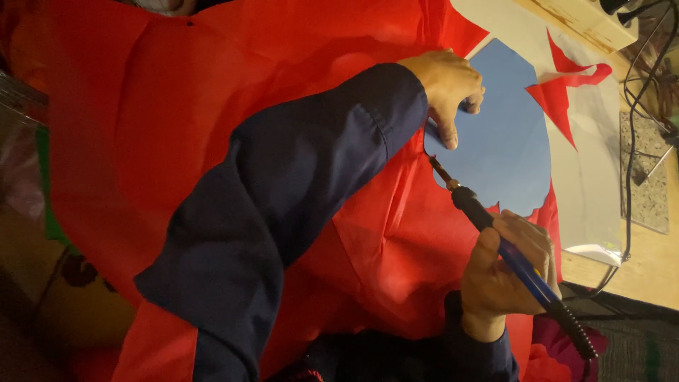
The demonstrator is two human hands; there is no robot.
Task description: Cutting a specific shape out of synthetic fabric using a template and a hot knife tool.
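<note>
Right hand (503,272) low in the frame, grip clamped around the blue-and-black handle of a soldering-iron-style hot tool (495,233), thumb laid along the shaft. Tool angled up and to the left, its thin metal tip (436,166) touching the cut edge of the red fabric (177,106) where that edge meets a blue sheet (506,134). Black cord (626,177) trailing from the tool's rear end, up along the right side of the frame.

Left hand (447,85) above the tip, reaching across in a dark navy sleeve (283,205), fingers pressed together and curled down, pinning the red fabric's edge against the blue sheet just beside the tool tip. Grip closed on the cloth rather than open.

Red fabric spread wide over most of the surface, covering the left and centre; a curved opening cut in it exposing the blue sheet. A loose red scrap (562,92) lying on a pale board (594,170) to the right of the blue sheet, apart from the main cloth. Wooden surface (651,276) visible at far right
</note>
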